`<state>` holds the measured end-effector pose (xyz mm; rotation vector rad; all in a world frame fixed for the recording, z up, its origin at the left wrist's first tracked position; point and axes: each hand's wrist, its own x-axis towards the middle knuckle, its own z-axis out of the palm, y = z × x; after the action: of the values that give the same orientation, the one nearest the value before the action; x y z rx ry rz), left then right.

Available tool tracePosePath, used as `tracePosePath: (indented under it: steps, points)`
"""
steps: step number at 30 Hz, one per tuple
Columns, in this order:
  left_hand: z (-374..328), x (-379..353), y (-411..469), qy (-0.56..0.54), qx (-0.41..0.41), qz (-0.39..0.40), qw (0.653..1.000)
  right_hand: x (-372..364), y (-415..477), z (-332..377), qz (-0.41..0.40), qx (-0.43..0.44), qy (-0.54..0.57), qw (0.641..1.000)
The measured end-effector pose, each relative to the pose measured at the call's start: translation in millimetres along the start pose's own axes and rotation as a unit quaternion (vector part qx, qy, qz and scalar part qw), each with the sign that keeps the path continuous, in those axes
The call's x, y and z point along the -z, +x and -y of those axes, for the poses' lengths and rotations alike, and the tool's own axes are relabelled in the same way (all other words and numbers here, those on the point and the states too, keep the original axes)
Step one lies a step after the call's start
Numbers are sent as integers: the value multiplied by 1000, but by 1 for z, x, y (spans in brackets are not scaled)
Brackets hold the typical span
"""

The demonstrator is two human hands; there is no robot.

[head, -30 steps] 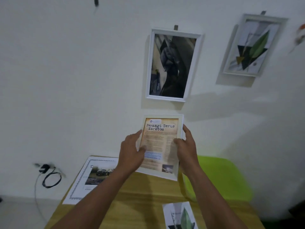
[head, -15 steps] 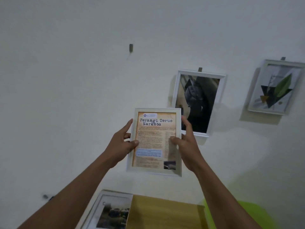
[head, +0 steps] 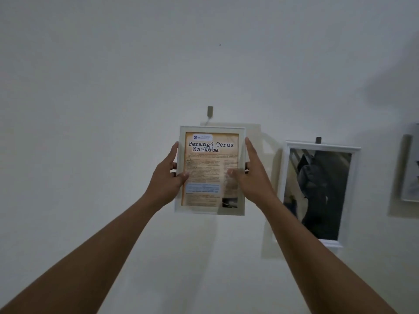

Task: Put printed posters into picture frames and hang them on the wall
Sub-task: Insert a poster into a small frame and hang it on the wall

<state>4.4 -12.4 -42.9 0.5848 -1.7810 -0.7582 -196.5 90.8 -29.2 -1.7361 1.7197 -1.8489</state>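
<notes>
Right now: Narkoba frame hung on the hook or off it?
Off, not hung. Left hand and right hand grip the frame by its sides; the hook shows bare above its top edge.

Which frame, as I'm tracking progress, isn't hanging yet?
The orange-poster frame: left hand and right hand grip its sides under a bare hook; the dark frame and right-edge frame hang.
</notes>
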Motion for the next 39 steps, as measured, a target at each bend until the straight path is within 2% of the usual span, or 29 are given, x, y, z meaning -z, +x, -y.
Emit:
tracePosePath:
  steps: [10,22,28,36,39]
  points:
    - [18,9,79,-5,-42,-14,999,-28,62,9,-49,12,-29,998]
    - [45,1,91,-10,-82,-13,996,-42,70,-11,-70,31,-39,996]
    - [41,2,93,38,-89,-14,995,-43,76,-14,-94,36,-85,991]
    - [46,6,101,193,-121,-93,969,-42,77,-14,-120,41,-155,980]
    - [45,8,102,181,-115,-97,972,-42,77,-14,-121,45,-145,981]
